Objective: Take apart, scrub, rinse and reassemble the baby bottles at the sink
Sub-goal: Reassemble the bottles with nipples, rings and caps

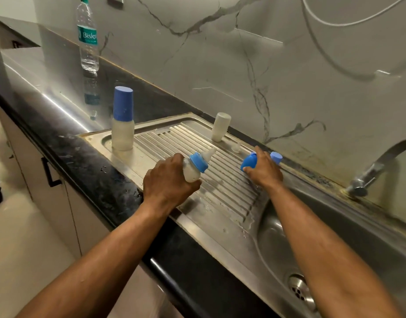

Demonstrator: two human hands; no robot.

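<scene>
Fingers of left hand [167, 180] wrap a tilted bottle [192, 171], teat [208, 154] on, over the drainboard [220, 191]. Right hand [262, 171] curls on a blue cap [249, 162] there. Risks: wet bottle slips; loose teat [236, 148] gets knocked toward the basin [277, 226].

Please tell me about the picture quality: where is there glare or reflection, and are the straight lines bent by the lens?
Head view: bright glare streaks along the steel counter; the water bottle is mirrored in it. Head view: the wide lens bows the counter edge and drainboard ribs. Head view: soft overall, and the left hand and right hand look slightly blurred.
</scene>
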